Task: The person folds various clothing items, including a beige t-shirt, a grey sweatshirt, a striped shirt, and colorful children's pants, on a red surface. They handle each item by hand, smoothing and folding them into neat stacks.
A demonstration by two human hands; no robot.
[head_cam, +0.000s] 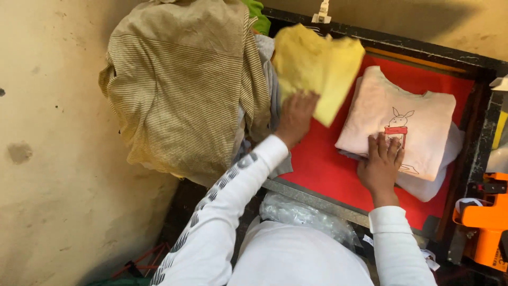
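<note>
The yellow cloth hangs above the red board, at about 11 o'clock from the board's middle. The left hand holds it from below, fingers closed on its lower edge; the cloth rises toward 1 o'clock from these fingers, and it is blurred. The right hand is farther from it, lying flat with fingers spread narrow on the folded pink shirt with a rabbit print, at 3 o'clock on the board. At 9 o'clock a striped beige garment is heaped. An orange tool stands at 4 o'clock.
</note>
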